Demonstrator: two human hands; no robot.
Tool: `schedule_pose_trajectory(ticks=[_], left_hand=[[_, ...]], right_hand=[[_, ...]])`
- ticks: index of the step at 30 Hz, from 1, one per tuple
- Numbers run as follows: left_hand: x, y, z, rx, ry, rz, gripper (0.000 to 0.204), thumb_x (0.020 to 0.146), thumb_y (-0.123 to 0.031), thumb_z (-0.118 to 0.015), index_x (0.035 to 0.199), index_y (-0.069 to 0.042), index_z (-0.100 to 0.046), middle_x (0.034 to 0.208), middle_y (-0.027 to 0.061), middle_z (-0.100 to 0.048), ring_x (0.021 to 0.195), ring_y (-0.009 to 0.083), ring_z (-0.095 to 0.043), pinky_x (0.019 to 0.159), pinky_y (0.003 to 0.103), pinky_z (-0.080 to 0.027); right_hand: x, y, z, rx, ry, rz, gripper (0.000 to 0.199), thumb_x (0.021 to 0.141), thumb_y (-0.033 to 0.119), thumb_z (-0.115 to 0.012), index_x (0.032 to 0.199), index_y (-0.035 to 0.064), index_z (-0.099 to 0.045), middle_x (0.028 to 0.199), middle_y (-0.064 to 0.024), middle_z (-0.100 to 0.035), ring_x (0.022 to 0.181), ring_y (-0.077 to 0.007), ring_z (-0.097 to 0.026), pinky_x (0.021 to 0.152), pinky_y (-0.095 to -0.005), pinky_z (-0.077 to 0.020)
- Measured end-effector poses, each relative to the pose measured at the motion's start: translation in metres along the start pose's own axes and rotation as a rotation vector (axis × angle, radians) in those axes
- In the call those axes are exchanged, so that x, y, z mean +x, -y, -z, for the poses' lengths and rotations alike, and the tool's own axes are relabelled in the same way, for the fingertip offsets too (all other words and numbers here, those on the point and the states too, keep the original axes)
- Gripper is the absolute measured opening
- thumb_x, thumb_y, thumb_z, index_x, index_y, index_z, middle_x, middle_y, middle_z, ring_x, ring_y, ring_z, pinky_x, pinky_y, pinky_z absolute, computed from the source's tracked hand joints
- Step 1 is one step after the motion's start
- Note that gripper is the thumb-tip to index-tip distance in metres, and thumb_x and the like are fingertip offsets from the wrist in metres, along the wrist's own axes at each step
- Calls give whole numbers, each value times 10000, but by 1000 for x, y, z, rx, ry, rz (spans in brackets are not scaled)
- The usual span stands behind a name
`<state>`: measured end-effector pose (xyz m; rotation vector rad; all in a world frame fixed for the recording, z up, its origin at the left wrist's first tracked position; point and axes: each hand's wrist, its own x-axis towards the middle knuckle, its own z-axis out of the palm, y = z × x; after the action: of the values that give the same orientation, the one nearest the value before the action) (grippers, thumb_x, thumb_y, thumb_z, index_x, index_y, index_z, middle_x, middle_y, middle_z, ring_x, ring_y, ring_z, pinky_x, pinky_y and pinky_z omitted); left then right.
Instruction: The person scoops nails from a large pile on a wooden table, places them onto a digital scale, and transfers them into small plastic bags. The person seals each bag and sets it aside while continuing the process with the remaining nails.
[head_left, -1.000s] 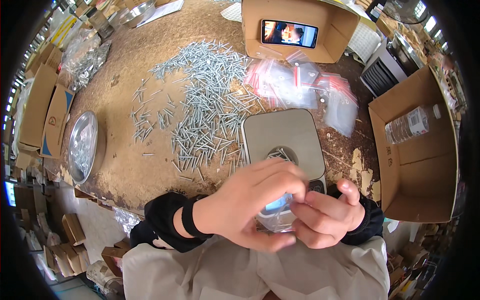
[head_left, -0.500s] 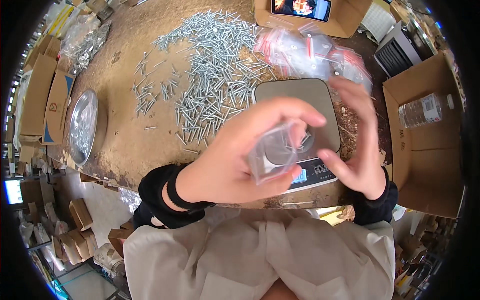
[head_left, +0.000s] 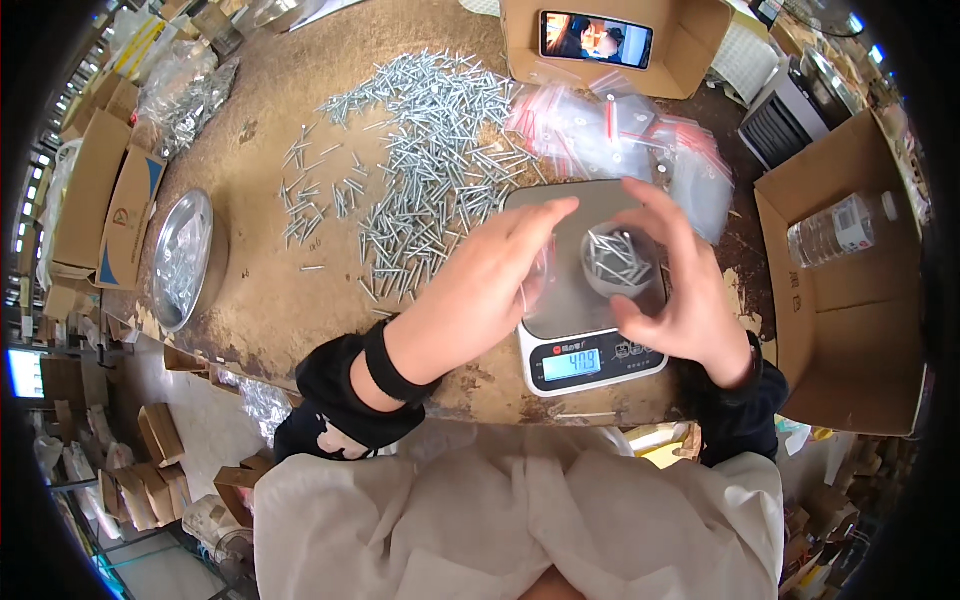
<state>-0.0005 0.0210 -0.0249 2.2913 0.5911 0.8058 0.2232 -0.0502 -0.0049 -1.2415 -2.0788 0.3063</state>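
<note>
Drawn in since the earlier frame, the right hand (head_left: pixel 690 298) curves open fingers around the cup (head_left: pixel 610 290) of screws (head_left: pixel 620 262) between them, nearer than the left hand (head_left: pixel 475 283) gripping a clear bag (head_left: pixel 541 280).

Digits (head_left: pixel 578 365) on the scale display (head_left: pixel 572 366), dark characters (head_left: pixel 797 290) on right-hand carton (head_left: pixel 850 345).

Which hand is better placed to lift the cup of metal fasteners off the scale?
Probably the right hand: its thumb and fingers curve about the cup, though contact is unclear. The left hand, farther from it, holds a clear plastic bag.
</note>
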Motion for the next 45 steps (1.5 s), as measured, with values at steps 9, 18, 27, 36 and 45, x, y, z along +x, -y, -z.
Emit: schedule_pose_trajectory(ticks=[9, 18, 27, 36, 45], left_hand=[[5, -26, -40, -625, 331, 164, 534, 748, -163, -810, 1177, 30, -556, 1100, 123, -641, 1016, 192, -627, 893, 349, -491], [1, -18, -47, -591, 339, 168, 500, 723, -113, -788, 1150, 1, -554, 1081, 112, -642, 1020, 199, -628, 897, 348, -484], [3, -19, -48, -658, 319, 189, 510, 760, -149, -796, 1176, 1, -541, 1081, 113, -630, 1011, 211, -624, 876, 345, -483], [1, -21, -47, -653, 237, 158, 381, 736, -88, -772, 1035, -15, -547, 915, 86, -603, 839, 218, -597, 752, 338, -477], [1, -23, -49, -798, 172, 179, 299, 749, -37, -754, 961, -26, -543, 870, 69, -578, 814, 172, -581, 739, 302, -468]], right_hand=[[-6, 25, 12, 72, -31, 33, 894, 564, 287, -709, 1362, -5, -430, 631, -77, -588, 555, -297, -611, 521, -374, -465], [-8, 35, 21, 215, 192, -242, 945, 559, 354, -699, 1368, -36, -408, 612, -54, -546, 543, -209, -576, 576, -295, -437], [-8, 28, 19, 595, 276, -364, 949, 683, 436, -705, 1405, -72, -357, 650, -17, -584, 605, -112, -570, 603, -232, -392], [-5, 37, 9, 904, 41, -587, 1066, 707, 646, -634, 1378, -131, -348, 608, 24, -509, 586, -70, -511, 557, -213, -359], [-3, 33, 17, 1065, 81, -606, 1010, 715, 650, -581, 1354, -112, -404, 646, -1, -550, 654, -96, -535, 648, -206, -385]])
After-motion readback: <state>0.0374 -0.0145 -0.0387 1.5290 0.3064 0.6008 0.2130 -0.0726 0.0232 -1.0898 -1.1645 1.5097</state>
